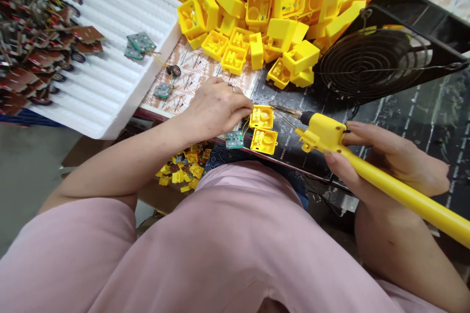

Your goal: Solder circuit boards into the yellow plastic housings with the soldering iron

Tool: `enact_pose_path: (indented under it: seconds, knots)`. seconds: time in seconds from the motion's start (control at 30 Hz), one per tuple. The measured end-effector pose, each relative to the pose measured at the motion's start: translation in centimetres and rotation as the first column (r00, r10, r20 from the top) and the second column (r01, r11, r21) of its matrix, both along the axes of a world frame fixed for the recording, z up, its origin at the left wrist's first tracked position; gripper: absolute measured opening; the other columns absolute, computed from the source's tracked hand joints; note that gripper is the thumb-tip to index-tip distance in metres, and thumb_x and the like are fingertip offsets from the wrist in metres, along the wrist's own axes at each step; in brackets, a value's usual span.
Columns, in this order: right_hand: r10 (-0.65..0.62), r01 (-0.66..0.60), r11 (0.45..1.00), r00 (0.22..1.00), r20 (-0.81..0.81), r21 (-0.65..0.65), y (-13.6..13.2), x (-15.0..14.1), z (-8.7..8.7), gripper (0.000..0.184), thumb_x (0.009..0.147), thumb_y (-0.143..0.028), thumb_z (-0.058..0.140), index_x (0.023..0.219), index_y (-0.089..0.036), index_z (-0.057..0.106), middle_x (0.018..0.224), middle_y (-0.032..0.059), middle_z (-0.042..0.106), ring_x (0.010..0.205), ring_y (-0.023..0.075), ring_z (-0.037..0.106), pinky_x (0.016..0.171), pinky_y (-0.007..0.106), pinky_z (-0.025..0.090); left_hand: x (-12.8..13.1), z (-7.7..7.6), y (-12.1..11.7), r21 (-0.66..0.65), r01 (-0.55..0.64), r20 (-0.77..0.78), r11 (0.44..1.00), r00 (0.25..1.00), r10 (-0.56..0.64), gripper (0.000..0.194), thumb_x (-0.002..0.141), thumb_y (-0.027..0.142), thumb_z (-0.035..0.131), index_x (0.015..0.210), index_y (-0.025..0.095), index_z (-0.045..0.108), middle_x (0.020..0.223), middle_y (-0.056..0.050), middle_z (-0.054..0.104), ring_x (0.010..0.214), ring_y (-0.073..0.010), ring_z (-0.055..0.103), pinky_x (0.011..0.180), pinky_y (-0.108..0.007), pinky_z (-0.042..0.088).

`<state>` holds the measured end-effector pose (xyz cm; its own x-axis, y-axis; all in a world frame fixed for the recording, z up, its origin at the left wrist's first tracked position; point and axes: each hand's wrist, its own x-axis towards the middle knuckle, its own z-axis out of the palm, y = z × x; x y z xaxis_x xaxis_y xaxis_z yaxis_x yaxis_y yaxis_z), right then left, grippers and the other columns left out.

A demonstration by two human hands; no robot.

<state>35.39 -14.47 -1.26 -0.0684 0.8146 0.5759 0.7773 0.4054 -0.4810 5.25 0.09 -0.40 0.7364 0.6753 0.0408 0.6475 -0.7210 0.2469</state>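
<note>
My right hand (404, 161) grips a yellow soldering iron (385, 181), its metal tip pointing left at the top edge of a small open yellow case (261, 117). At that case's left edge are the pinched fingertips of my left hand (220, 107); what lies between them is hidden. A second open yellow case (264, 141) lies just below the first, both showing a round perforated patch. Beside them, under my left fingers, a green circuit board (234, 140) sits at the table edge, with thin wires running toward the cases.
Yellow cases (242, 5) are heaped at the back. A black fan (367, 63) stands at right. On the left, a white foam tray (121, 93) carries circuit boards (139, 44) and wired round parts. Another board (162, 90) lies beside it. More yellow pieces (183, 171) are below the table.
</note>
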Motion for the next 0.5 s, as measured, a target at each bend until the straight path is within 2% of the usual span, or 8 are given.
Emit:
enact_pose_path:
  seconds: [0.1,0.23,0.37,0.5]
  knots:
    - [0.040,-0.040,0.998,0.999,0.013,0.058,0.1,0.2,0.0,0.073,0.090,-0.027,0.088,0.154,-0.047,0.060,0.106,-0.0028,0.084,0.078,0.0209,0.081,0.066,0.034,0.067,-0.6,-0.5,0.1,0.030,0.026,0.063,0.999,0.998,-0.027,0.034,0.108,0.039,0.054,0.109,0.029,0.086,0.109,-0.004,0.085,0.104,-0.0251,0.076,0.100,-0.043,0.052]
    - [0.050,-0.051,0.998,0.999,0.008,0.043,0.0,0.5,-0.2,0.073,0.089,-0.026,0.089,0.154,-0.047,0.061,0.106,-0.0028,0.084,0.077,0.0199,0.081,0.066,0.033,0.068,-0.6,-0.9,-0.1,0.050,-0.008,0.088,0.999,0.996,0.004,0.027,0.106,0.038,0.059,0.109,0.027,0.083,0.094,-0.002,0.082,0.096,-0.0223,0.074,0.108,-0.045,0.050]
    - [0.039,-0.037,0.998,0.998,-0.042,0.047,-0.3,0.8,-0.5,0.074,0.088,-0.025,0.090,0.152,-0.048,0.062,0.107,-0.0039,0.084,0.079,0.0206,0.081,0.068,0.034,0.069,0.2,-0.4,-0.5,0.017,-0.025,0.052,1.000,0.998,0.024,0.024,0.102,0.031,0.059,0.098,0.026,0.082,0.089,-0.001,0.081,0.094,-0.0222,0.072,0.115,-0.051,0.047]
    - [0.084,-0.082,0.994,0.996,-0.029,0.073,-0.2,1.0,-0.3,0.076,0.087,-0.026,0.089,0.155,-0.045,0.061,0.107,-0.0003,0.085,0.077,0.0227,0.082,0.064,0.033,0.070,0.6,0.3,-0.8,-0.045,-0.006,0.019,0.999,1.000,0.007,0.027,0.098,0.028,0.056,0.093,0.027,0.083,0.092,-0.002,0.082,0.094,-0.0226,0.072,0.121,-0.057,0.041]
